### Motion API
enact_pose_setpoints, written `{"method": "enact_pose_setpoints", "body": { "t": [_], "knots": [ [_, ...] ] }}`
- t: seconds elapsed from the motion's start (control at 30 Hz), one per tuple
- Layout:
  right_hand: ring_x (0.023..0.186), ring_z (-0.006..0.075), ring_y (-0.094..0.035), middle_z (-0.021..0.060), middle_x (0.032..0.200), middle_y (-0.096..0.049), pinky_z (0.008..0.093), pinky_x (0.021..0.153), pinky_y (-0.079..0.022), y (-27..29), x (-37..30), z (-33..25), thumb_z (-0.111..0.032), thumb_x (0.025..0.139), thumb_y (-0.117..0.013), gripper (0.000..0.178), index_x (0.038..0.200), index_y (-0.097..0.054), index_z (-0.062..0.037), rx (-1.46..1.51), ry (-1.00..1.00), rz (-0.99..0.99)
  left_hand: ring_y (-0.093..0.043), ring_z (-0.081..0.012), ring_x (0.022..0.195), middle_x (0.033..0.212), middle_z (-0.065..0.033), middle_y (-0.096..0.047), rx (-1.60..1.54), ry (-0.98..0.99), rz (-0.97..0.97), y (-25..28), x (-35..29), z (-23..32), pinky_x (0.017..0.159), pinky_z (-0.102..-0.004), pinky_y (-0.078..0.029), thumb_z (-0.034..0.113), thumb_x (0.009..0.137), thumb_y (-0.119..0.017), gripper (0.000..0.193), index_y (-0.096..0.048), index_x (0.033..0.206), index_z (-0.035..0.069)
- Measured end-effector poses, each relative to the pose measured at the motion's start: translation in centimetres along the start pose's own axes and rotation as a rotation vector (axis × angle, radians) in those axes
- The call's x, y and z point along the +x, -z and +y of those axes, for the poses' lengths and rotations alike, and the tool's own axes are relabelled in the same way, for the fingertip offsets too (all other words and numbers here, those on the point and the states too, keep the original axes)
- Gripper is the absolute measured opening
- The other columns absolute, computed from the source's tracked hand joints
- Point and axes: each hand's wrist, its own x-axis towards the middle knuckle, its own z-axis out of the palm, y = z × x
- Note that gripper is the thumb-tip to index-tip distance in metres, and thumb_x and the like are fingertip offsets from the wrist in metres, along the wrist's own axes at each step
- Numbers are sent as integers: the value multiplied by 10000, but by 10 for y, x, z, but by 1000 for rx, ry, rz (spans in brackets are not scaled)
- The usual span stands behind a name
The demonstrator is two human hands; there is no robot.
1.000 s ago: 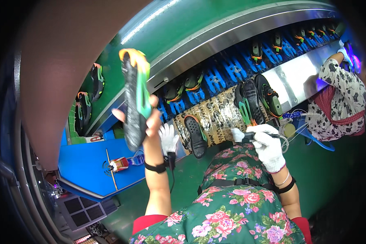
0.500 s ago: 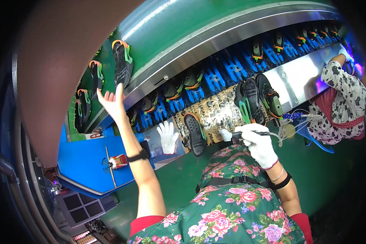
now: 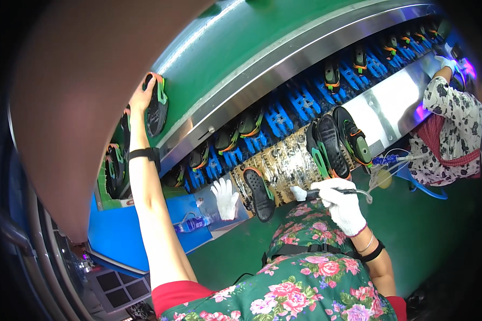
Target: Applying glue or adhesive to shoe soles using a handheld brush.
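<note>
My bare left hand (image 3: pixel 141 97) reaches to the far left, its fingers closed over the upper end of a black shoe sole (image 3: pixel 156 111) with an orange and green rim. That sole is on the green surface. Inside a white knit glove, my right hand (image 3: pixel 339 199) grips a glue brush (image 3: pixel 317 193) with a dark handle, a pale tip and a thin tube. Its tip points left, above my lap. Left of it, another black sole (image 3: pixel 260 195) with round holes rests on the tape-covered ledge (image 3: pixel 284 160). Dark soles and a sneaker (image 3: pixel 351 134) stand just beyond the brush.
An empty white glove (image 3: pixel 225 199) lies on the ledge's left end, beside a blue table (image 3: pixel 118 230) and a clear bottle (image 3: pixel 193 223). Blue racks (image 3: pixel 278 120) carrying shoes run along a metal rail (image 3: pixel 241 109). At right, a person in a patterned sleeve (image 3: pixel 455 109) works.
My left hand has moved up and closed on the shoe sole, having been open just below it. The right hand still holds the brush in nearly the same place. The view has shifted slightly.
</note>
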Motion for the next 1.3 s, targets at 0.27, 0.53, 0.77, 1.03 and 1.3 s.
{"method": "enact_pose_setpoints", "body": {
  "t": [0.27, 0.53, 0.77, 1.03, 1.3],
  "knots": [
    [640, 69, -582, 55, 869, -741, 209, 556, -443, 7, 1, -11, -49, 848, -722, 173, 1006, -770, 1, -12, 55, 112, -593, -289, 1255, 1382, -82, -621, 475, -268, -145, -36, 31, -7, 1054, -667, -318, 357, 990, -550, 328, -708, 1241, 218],
    [649, 64, -563, 27, 806, -704, 209, 559, -427, 10, 7, -19, -49, 864, -725, 193, 1043, -768, 7, 13, 36, 109, -507, -389, 1332, 1458, -228, -516, 418, -364, -451, -27, 42, 27, 1087, -486, -434, -6, 852, -560, 536, -626, 1354, 172],
    [659, 66, -575, 25, 817, -715, 215, 580, -447, 18, 5, -28, -58, 871, -721, 193, 1050, -769, 0, -22, 67, 113, -502, -358, 1345, 1472, -248, -489, -393, -326, -449, -74, 101, 203, 1131, -455, -374, 122, 835, -668, 883, -258, 1600, 282],
    [689, 78, -621, 72, 907, -752, 213, 590, -473, 32, -14, -77, -25, 849, -730, 160, 1002, -769, 1, 74, 93, 261, -606, -271, 1124, 1178, -167, -655, -608, -238, -503, -159, 177, 362, 994, -372, -440, 248, 766, -718, 553, -549, 1247, 34],
    [653, 59, -571, 72, 892, -746, 204, 582, -437, 46, -29, -120, 0, 842, -702, 183, 1014, -763, 19, 59, 108, 301, -494, -368, 1340, 1506, -223, -459, -1035, -222, -633, -111, 107, 528, 1091, -501, -373, 645, 876, -624, 1113, -6, 1624, 99]
  ]
}}
